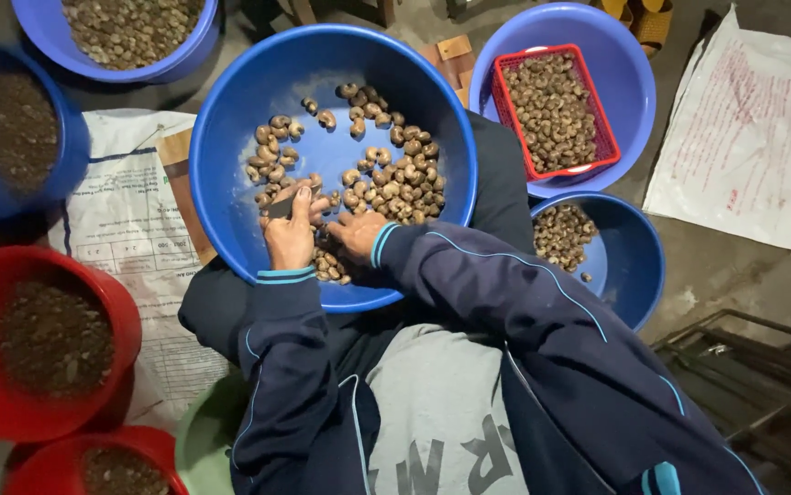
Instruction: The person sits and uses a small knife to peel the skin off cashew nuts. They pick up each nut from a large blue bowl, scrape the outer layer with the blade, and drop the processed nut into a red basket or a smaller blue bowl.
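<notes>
Concrete floor, basins around | your left hand [290, 234] grips a small knife [282, 208] | right hand [357, 234] fingers curled among nuts [395, 179] in the blue basin [230, 137].

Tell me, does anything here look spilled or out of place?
Nothing stands out. The nuts lie inside the big blue basin, where the left hand and right hand work.

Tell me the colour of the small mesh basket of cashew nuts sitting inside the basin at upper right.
Red; the small mesh basket shows best in the head view.
</notes>
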